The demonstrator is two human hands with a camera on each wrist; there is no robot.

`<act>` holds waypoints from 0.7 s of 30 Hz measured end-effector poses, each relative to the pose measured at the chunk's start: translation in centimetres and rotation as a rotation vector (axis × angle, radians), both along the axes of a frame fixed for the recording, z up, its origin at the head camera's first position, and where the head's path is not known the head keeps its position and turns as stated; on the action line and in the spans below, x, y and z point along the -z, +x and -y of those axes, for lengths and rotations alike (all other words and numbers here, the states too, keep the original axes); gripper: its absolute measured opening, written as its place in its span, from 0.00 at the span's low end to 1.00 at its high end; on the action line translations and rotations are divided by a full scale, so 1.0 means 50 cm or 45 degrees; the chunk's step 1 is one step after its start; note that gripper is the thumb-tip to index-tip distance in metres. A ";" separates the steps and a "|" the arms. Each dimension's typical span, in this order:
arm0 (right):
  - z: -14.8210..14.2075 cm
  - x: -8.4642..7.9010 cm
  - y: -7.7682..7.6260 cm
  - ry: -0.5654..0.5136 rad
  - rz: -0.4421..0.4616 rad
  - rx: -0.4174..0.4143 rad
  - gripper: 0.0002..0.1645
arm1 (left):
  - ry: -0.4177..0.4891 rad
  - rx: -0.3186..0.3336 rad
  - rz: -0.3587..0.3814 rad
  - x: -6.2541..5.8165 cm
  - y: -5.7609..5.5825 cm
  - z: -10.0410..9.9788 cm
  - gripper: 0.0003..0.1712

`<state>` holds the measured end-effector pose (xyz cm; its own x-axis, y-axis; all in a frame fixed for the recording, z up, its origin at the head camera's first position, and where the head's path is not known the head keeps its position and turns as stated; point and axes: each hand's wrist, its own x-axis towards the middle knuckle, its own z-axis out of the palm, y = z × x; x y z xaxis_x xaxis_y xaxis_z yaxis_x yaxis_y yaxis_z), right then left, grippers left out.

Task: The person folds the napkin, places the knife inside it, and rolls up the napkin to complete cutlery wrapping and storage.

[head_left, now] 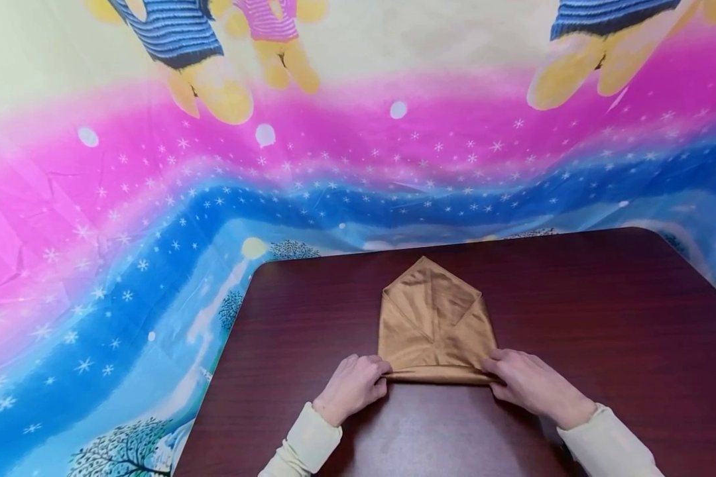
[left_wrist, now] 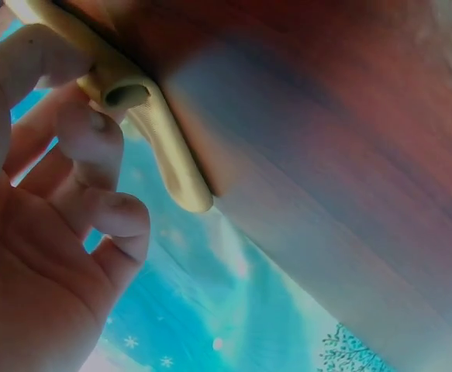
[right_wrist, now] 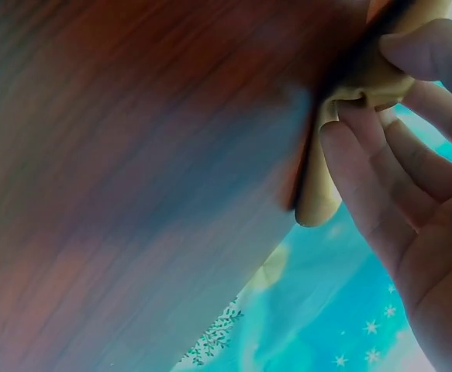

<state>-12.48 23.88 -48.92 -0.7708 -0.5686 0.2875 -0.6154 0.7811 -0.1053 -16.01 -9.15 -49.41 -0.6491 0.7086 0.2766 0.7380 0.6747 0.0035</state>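
Note:
A golden-brown satin cloth (head_left: 435, 311) lies folded on the table, its far end coming to a point and its two far corners turned in. Along its near edge runs a rolled strip. At the left end of that roll my left hand (head_left: 353, 385) pinches the fabric. My right hand (head_left: 534, 384) pinches the opposite end. In the left wrist view, the roll's hollow end (left_wrist: 125, 93) shows beside the fingers. The right wrist view has the thumb and fingers on the other end of the roll (right_wrist: 361, 89).
The dark reddish wooden table (head_left: 602, 311) has rounded far corners and a glossy surface. Behind and to the left hangs a printed backdrop (head_left: 334, 159) in pink and blue, with snowflakes, trees and bear figures.

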 end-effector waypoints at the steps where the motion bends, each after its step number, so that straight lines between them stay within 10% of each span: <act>1: -0.001 -0.001 0.000 0.005 0.012 0.007 0.14 | 0.011 -0.006 0.012 0.000 -0.001 0.001 0.05; 21: 0.006 0.000 0.009 0.063 0.113 0.188 0.08 | -0.026 -0.146 -0.017 0.014 0.002 0.009 0.05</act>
<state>-12.05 23.59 -48.93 -0.8679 -0.4592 0.1892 -0.4839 0.8677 -0.1136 -15.93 -9.60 -50.12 -0.7228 0.6353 0.2719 0.6557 0.7548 -0.0204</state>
